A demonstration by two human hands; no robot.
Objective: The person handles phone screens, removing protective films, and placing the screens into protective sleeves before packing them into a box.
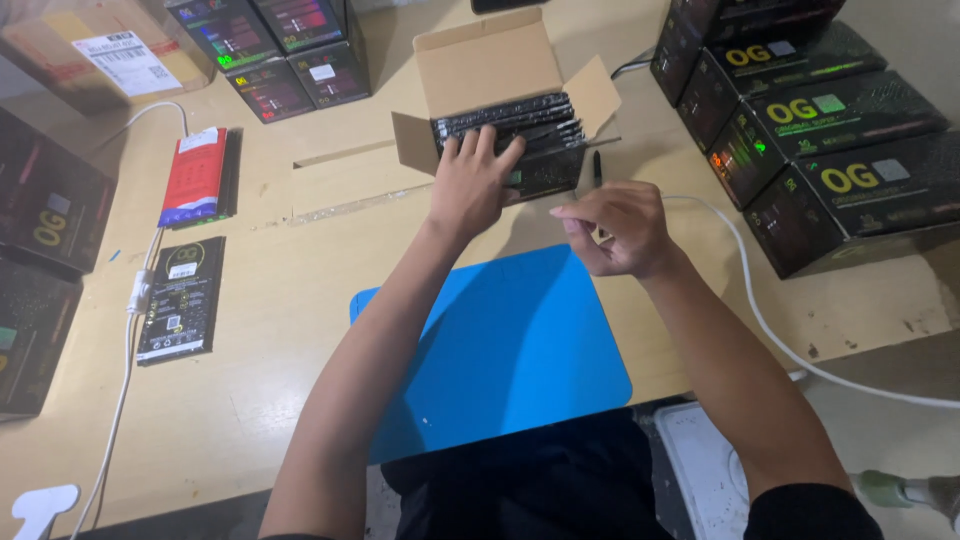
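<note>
Packs (520,120) upright, edges left-right

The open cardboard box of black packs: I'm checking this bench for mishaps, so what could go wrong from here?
1. The left hand presses on the packs in the open cardboard box; pulling one might drag its neighbours out.
2. The white cable runs right beside the right hand, which could snag it.
3. The black pen lies beside the box and may get knocked away.
</note>
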